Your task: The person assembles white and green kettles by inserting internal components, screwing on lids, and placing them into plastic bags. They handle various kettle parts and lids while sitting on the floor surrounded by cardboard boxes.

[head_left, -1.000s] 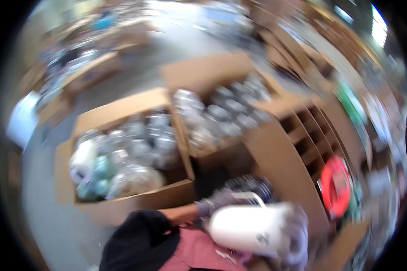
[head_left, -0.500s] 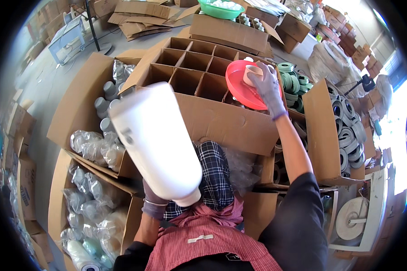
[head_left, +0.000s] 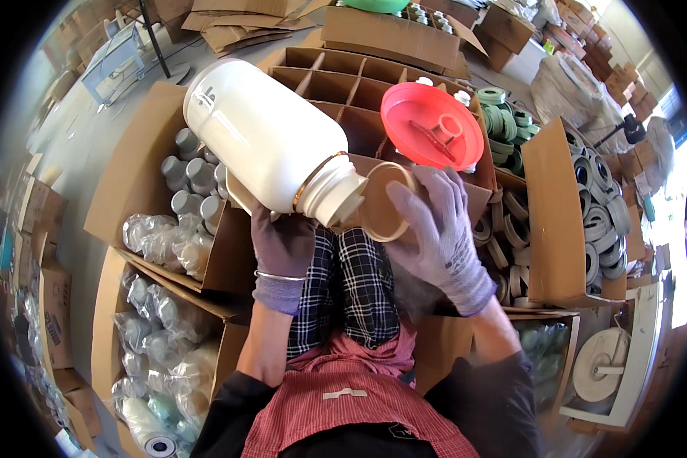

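Note:
My left hand grips a glossy white vacuum jug from below, by what looks like its handle. The jug is tilted, with its gold-banded, screw-threaded neck toward the right. A beige cup-shaped piece is in my right hand, its round mouth facing me beside the jug's neck. Whether the two touch I cannot tell. Beyond the right hand a red plastic dish lies on the divided cardboard box, with a ring and a thin strip in it.
The divided carton stands in front of my knees. Grey caps and bagged parts fill cartons at left. Grey rings and green rings lie in cartons at right. A white fan-like wheel sits at lower right.
The jug has swung round, its neck going from near my lap to the upper right. My right hand has come back from the red dish with the beige cup-shaped piece.

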`<state>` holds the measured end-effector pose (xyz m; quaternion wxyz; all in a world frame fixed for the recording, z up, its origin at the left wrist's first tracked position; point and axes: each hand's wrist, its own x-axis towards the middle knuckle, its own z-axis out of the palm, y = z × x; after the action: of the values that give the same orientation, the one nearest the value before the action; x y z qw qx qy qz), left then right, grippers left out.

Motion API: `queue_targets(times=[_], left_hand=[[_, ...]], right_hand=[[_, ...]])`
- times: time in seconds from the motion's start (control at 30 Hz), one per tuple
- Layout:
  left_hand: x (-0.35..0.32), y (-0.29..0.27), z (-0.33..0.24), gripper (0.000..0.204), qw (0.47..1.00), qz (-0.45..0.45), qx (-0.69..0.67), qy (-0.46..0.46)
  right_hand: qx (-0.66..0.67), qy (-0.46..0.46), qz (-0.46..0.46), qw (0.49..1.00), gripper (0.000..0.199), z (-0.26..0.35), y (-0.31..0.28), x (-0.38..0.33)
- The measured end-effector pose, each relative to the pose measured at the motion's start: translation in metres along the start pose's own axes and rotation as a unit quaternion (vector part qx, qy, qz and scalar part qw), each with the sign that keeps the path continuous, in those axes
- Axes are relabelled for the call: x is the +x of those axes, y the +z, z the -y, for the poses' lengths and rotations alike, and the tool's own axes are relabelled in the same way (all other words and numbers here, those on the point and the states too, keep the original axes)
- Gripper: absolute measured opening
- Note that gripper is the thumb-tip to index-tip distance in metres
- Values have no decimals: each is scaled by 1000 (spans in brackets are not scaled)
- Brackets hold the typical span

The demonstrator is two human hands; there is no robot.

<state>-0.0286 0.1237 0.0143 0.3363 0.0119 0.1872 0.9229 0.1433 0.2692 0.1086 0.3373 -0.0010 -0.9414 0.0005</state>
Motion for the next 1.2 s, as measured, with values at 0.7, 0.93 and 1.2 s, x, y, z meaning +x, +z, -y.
queue_targets(times=[0.7, 0.93, 1.2], left_hand=[[-16, -17, 37, 45, 999, 9, -1, -35], [-17, -76, -44, 48, 989, -83, 122, -1], [-62, -139, -100, 40, 929, -119, 348, -46]], right_hand=[[603, 397, -173, 671, 81, 70, 83, -61], [470, 374, 231, 765, 34, -10, 47, -19], [-84, 284, 317, 901, 39, -225, 118, 24]])
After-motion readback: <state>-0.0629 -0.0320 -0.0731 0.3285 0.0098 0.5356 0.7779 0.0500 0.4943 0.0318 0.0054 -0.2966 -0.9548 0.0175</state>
